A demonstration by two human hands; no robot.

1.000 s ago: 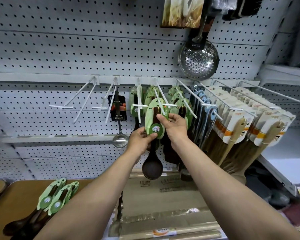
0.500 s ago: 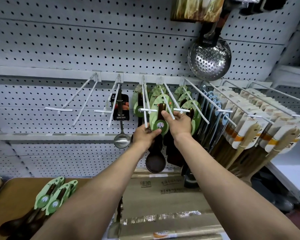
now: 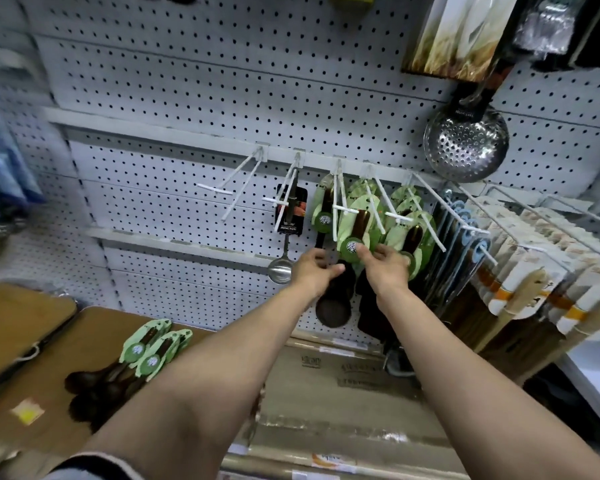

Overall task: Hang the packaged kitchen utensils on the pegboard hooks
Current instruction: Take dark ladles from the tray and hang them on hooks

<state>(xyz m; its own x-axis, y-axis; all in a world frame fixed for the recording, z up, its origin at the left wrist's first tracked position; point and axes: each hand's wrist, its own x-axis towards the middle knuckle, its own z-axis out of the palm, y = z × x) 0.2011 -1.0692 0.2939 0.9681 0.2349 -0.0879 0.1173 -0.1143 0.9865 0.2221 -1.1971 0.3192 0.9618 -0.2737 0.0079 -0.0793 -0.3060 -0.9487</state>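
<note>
Your left hand grips the dark ladle; your right hand pinches its green card at the hook.

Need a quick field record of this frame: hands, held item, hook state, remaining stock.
left hand: grips dark spoon handle
right hand: pinches green card's lower edge
held item: green-carded spoon, at third hook
empty hook: far left, bare
remaining stock: carded spoons on brown table
neighbours: steel ladle left, skimmer upper right
</note>
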